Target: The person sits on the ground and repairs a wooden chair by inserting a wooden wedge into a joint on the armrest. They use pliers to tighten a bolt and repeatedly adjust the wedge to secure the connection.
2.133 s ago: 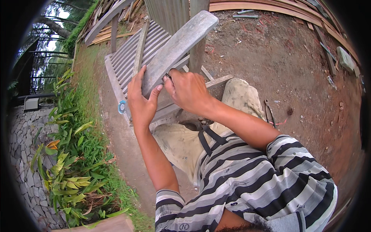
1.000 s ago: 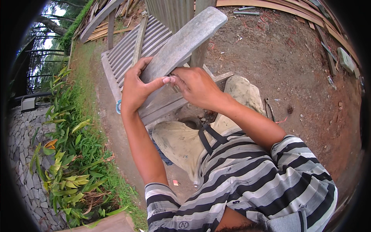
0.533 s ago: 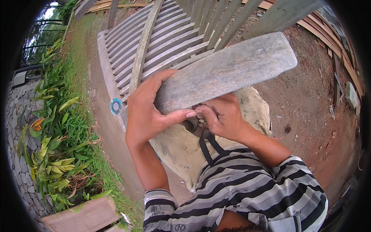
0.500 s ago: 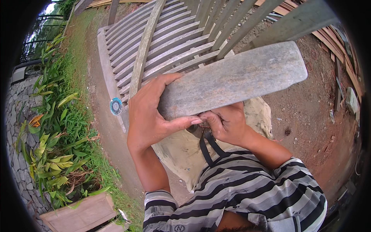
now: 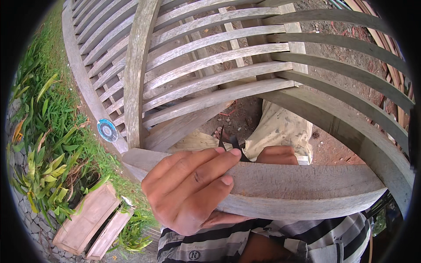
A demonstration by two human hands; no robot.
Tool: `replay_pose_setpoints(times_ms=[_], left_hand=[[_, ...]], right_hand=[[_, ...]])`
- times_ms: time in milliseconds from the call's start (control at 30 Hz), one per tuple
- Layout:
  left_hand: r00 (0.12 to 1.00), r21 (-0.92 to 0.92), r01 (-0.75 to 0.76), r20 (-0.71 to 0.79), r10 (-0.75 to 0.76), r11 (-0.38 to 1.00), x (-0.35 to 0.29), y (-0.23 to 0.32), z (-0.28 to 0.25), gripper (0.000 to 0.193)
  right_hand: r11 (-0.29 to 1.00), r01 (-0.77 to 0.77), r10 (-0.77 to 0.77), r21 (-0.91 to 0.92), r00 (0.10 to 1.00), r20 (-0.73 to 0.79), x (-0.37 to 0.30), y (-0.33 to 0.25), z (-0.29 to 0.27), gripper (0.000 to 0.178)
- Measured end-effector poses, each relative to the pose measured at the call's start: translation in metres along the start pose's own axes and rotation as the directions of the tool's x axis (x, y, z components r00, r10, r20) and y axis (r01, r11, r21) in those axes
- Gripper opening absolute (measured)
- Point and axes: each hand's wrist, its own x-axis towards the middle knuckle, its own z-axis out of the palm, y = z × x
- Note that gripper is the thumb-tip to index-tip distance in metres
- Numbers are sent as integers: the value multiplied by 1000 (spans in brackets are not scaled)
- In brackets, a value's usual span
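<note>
A weathered grey wooden armrest [image 5: 302, 186] of a slatted bench crosses in front of me. My left hand [image 5: 188, 188] is closed over its left part, fingers lying across the top and the thumb side underneath. Two dark, narrow strips [image 5: 228, 142] show right by its fingertips; what they belong to is hidden. Beyond the armrest, my right hand [image 5: 277, 154] shows only in part, its fingers folded. Whatever it holds is covered by the wood. The bench's slats [image 5: 215, 72] spread out ahead, crossed by a thick rail [image 5: 139, 70].
A round disc with a blue rim [image 5: 107, 130] rests on the bench's outer rail at left. Green plants [image 5: 52, 149] line that side, with wooden panels [image 5: 87, 219] lying below them. Curved slats [image 5: 346, 44] rise at right, and stacked planks [image 5: 390, 65] lie beyond.
The armrest now lies lower in view and more of the bench shows. My left hand has gone from its end to over its top. The right hand is now mostly hidden behind the wood.
</note>
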Motion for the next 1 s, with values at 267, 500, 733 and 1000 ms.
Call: replay_pose_setpoints(times_ms=[267,500,733,1000], left_hand=[[993,149,-67,108,51,987,1,18,3,83],[991,174,-117,-44,126,978,-6,7,5,69],[992,228,-105,-44,118,968,-8,6,14,60],[966,290,-65,-221,133,955,-16,-4,15,50]], right_hand=[[981,135,-169,-142,950,-262,17,-3,14,21],[969,230,-243,-88,845,-477,68,-25,24,17],[754,530,-655,-388,559,-508,100,29,22,17],[437,774,-856,-458,201,-477,134,41,20,20]])
